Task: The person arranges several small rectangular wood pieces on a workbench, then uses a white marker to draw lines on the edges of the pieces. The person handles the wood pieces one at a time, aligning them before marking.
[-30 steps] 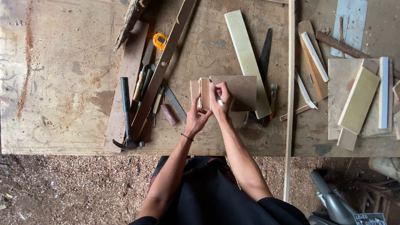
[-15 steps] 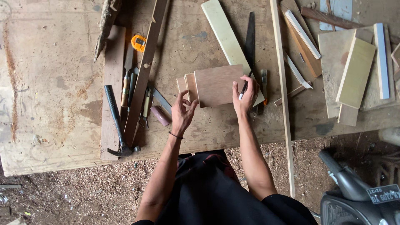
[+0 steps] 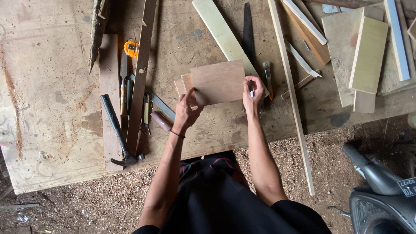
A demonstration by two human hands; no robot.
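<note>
Workbench [image 3: 52, 86]: fingers [image 3: 190, 97] prob. pinching plywood [image 3: 219, 82].

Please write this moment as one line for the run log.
left hand: holds board corner | right hand: pen at board's right edge | board: flat on bench | hammer: at left

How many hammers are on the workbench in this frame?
1. The hammer lies at the bench's near left, head toward the edge, left of the person's left hand. Others could be hidden under the boards.
</note>
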